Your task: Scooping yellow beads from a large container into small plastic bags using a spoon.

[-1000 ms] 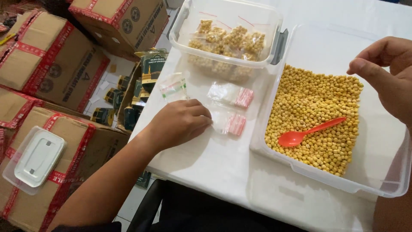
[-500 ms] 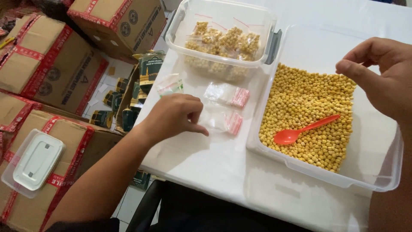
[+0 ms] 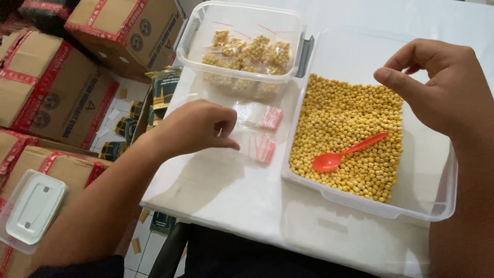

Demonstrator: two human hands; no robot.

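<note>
My left hand rests on the white table, fingers curled, its fingertips pinching at a stack of small clear zip bags with red strips. Another such stack lies just behind. My right hand hovers over the far right of a large clear tub of yellow round beans, thumb and fingers curled and apart, holding nothing. An orange plastic spoon lies on the beans.
A smaller clear lidless box holding several filled bean bags stands at the back of the table. Left of the table, taped cardboard boxes are stacked on the floor, one bearing a lidded white container.
My left hand has slid a little right onto the nearer bag stack and curled its fingers. My right hand has moved left and lower over the tub.
</note>
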